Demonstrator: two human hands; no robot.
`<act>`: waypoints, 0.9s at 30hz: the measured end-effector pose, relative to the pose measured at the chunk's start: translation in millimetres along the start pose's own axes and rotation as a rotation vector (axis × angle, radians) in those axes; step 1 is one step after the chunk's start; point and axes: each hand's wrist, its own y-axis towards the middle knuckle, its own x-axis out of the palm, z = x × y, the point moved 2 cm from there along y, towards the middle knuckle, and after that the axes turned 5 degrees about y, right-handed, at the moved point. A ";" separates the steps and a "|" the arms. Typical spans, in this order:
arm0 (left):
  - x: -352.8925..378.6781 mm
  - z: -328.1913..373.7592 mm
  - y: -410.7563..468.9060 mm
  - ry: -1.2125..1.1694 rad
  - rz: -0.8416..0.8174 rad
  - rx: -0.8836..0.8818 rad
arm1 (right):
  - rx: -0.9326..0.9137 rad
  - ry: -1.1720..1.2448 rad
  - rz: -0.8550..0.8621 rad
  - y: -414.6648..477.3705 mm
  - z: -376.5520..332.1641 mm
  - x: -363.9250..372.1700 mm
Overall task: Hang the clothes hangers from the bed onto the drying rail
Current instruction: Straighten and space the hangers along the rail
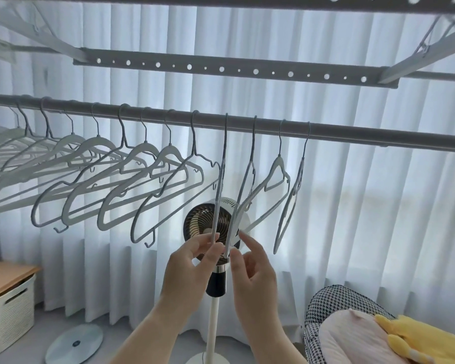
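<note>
A grey drying rail (pixel 352 131) runs across the view with several white and grey hangers (pixel 97 179) hooked on it, packed at the left. Two thin grey hangers hang edge-on near the middle. My left hand (pixel 192 264) pinches the bottom of the left thin hanger (pixel 220 195). My right hand (pixel 252 269) holds the lower end of the neighbouring thin hanger (pixel 243 195). Two more hangers (pixel 286 195) hang to the right of my hands. The bed itself is out of view.
A standing fan (pixel 210 227) on a white pole is right behind my hands. White curtains fill the background. An upper perforated rack bar (pixel 221 68) spans overhead. A white basket with a wooden lid (pixel 8 298) sits lower left, cushions and a yellow plush (pixel 418 340) lower right.
</note>
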 end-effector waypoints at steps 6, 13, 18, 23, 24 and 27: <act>2.6 4.0 -0.7 -0.117 -0.024 0.003 | 0.053 0.015 0.003 6.5 -2.1 6.0; 1.7 -1.3 3.1 -0.098 -0.061 0.019 | 0.133 0.059 -0.019 14.5 -5.4 9.7; 1.8 -2.2 5.8 -0.084 -0.091 0.016 | 0.215 0.075 -0.014 22.1 -4.6 8.8; 0.7 -8.0 8.4 -0.081 -0.070 0.002 | 0.273 0.098 -0.036 24.0 -7.6 4.1; 0.3 -9.0 8.7 -0.079 -0.066 -0.001 | 0.264 0.094 -0.037 23.2 -8.4 2.4; -1.1 -12.5 9.3 -0.077 -0.053 -0.004 | 0.196 0.061 -0.022 19.7 -15.2 -6.7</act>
